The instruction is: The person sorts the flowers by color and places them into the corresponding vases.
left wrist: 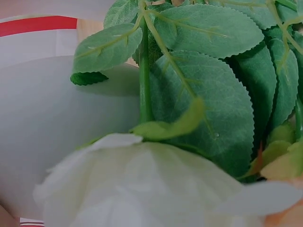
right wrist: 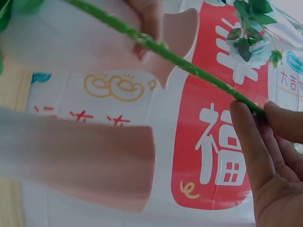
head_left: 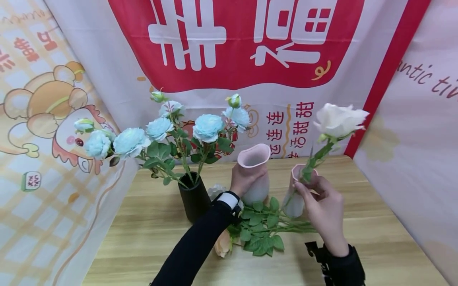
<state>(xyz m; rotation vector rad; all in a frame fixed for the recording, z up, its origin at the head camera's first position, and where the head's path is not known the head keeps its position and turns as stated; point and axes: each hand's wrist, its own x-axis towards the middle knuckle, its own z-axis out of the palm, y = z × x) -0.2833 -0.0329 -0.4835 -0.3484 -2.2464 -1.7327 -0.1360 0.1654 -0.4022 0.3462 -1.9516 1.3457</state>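
Observation:
My left hand (head_left: pixel 245 178) grips a pale pink-and-grey vase (head_left: pixel 258 191) with a wavy rim, just below its mouth. Between thumb and fingers, my right hand (head_left: pixel 327 206) pinches the green stem (right wrist: pixel 189 68) of a white rose (head_left: pixel 340 121). The bloom points up and to the right, above a second pale vase (head_left: pixel 294 203) that stands behind this hand. Whether the stem touches that vase cannot be told. Below the vases lie leafy stems (head_left: pixel 262 234) with a peach rose (head_left: pixel 223 243). Another white rose (left wrist: pixel 142 189) lies near my left wrist, partly hidden in the head view.
To the left stands a black vase (head_left: pixel 195 202) holding several light blue flowers (head_left: pixel 209 128) that spread widely. The wooden table (head_left: pixel 143 242) ends at a printed red-and-white backdrop (head_left: pixel 236 75). Printed cloth hangs on both sides.

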